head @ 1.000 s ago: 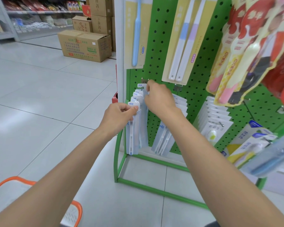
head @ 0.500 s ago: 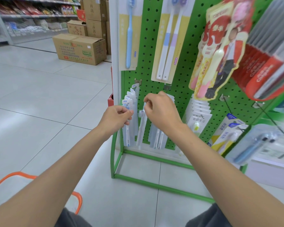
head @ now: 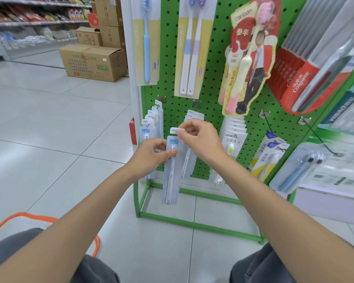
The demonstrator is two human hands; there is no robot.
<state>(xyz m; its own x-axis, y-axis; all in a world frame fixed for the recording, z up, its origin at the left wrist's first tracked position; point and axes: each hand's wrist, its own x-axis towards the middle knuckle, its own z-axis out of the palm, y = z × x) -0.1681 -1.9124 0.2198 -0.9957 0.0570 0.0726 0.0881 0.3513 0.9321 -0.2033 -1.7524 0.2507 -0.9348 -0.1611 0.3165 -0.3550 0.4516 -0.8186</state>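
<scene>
1. Toothbrush pack [head: 171,176]: upright, held clear of the green pegboard rack [head: 213,78] at my 12 o'clock.
2. My left hand [head: 151,156]: fingers clamped on the pack's upper part.
3. My right hand [head: 200,141]: fingers pinching its top tab.

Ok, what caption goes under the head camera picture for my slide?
Left hand and right hand hold a toothbrush pack in front of the green pegboard rack.
</scene>
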